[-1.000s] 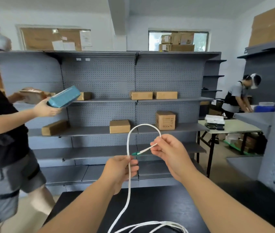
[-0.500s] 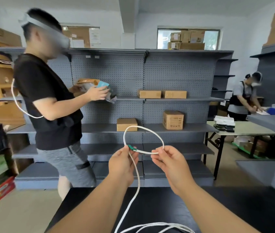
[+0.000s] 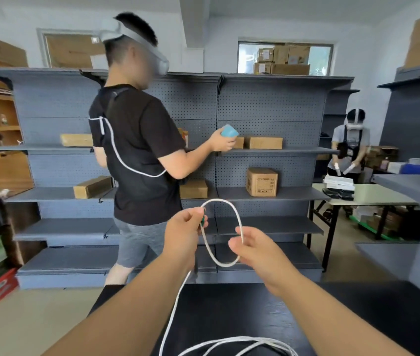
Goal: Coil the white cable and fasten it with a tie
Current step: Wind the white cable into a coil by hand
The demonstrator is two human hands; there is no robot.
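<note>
- The thin white braided cable (image 3: 239, 227) is held up in the air in front of the chest, formed into 1 small oval loop; the rest of its length drops from the left hand to the black matte tabletop (image 3: 357, 317) and lies there in loose slack turns.
- The left hand (image 3: 186, 233) is closed in a pinch at the top-left of the loop, holding the cable's end with its small green plug (image 3: 203, 221) against the strand that crosses there.
- The right hand (image 3: 252, 250) is narrowly cupped, thumb and fingers lightly holding the loop's right side.
- Judged step: laying the 1st turn, so most of the coiling and the tie remain.
- To do it well: keep the left pinch firm at the crossing as the anchor, let the right hand slide down the free strand and bring each new turn up to match this loop's size.
- Let the cable roll between the fingers so twist does not build up.
- No tie is visible here.
</note>
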